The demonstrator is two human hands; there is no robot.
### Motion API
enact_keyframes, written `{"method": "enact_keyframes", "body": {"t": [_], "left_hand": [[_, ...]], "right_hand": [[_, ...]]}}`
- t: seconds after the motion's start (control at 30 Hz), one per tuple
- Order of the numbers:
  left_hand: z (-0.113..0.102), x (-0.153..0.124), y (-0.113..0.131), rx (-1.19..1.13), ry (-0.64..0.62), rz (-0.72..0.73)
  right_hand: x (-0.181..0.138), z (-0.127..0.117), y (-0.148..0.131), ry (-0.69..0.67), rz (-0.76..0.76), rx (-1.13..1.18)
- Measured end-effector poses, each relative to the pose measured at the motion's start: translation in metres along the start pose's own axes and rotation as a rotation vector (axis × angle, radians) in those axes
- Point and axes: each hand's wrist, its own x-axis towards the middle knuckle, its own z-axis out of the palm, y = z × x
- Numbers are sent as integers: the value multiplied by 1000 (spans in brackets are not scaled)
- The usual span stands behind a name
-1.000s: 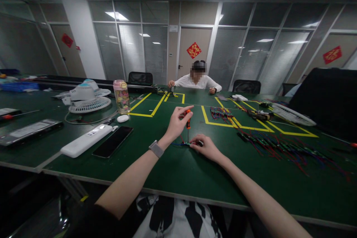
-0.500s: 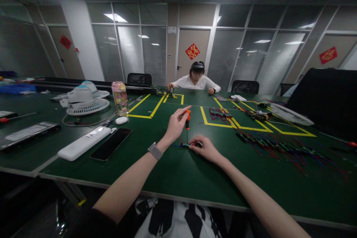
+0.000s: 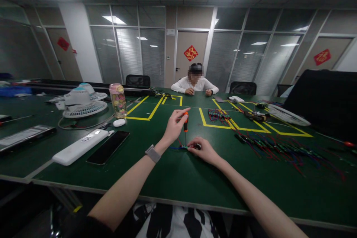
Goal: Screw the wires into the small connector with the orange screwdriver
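Observation:
My left hand (image 3: 175, 124) is closed around the top of an upright screwdriver (image 3: 186, 125) with an orange and black handle, one finger stretched over its end. The screwdriver's thin shaft points straight down, its tip at a small green circuit board (image 3: 184, 147) on the table. Red and blue wires run off the board to the left. My right hand (image 3: 203, 149) rests on the table and pinches the board's right end, where a dark part shows under the fingers.
On the green table (image 3: 167, 178), a phone (image 3: 108, 147), a white power strip-like case (image 3: 80, 147), a bottle (image 3: 118, 101) and fans (image 3: 83, 100) stand left. Several wired boards (image 3: 279, 148) lie right. Opposite sits a person in white (image 3: 181, 85).
The person opposite has drawn a hand inward from the left to the body's front. My view has shifted slightly; my hands keep their hold on the screwdriver and board.

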Motion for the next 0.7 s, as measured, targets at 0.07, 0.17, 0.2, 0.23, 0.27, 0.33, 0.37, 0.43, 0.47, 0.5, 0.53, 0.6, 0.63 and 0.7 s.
{"method": "enact_keyframes", "body": {"t": [0.07, 0.17, 0.2, 0.23, 0.27, 0.33, 0.37, 0.43, 0.47, 0.5, 0.53, 0.6, 0.63, 0.7], "left_hand": [[0, 0, 1, -58, -34, -9], [0, -2, 2, -56, -34, -13], [0, -2, 2, -21, -15, -6], [0, -2, 3, 15, 4, 3], [0, -2, 2, 39, 14, 9], [0, -2, 2, 21, -3, 6], [0, -1, 2, -11, -25, -4], [0, -1, 2, -59, -52, -22], [0, -1, 2, -55, -45, -23], [0, -1, 2, -30, -26, -18], [0, -2, 3, 8, -2, -8], [0, -2, 3, 66, 32, 12], [0, -2, 4, 69, 31, 16], [0, -2, 4, 29, 1, 8]], "right_hand": [[0, 0, -1, 0, -4, 3], [0, 0, 0, 2, -6, 7], [0, 0, 0, 4, -4, 8], [0, 1, 1, 5, -4, 8], [0, 1, 1, 4, -5, 9], [1, 1, 2, 0, -12, 6], [1, 1, 2, -4, -15, 4], [1, 1, 3, -7, -15, 2], [1, 2, 4, -7, -12, 1], [1, 2, 4, -6, -9, 0], [1, 2, 4, -6, -8, 0], [1, 2, 5, -8, -12, -2], [1, 1, 5, -12, -16, -3], [1, 1, 5, -17, -23, -4]]}}
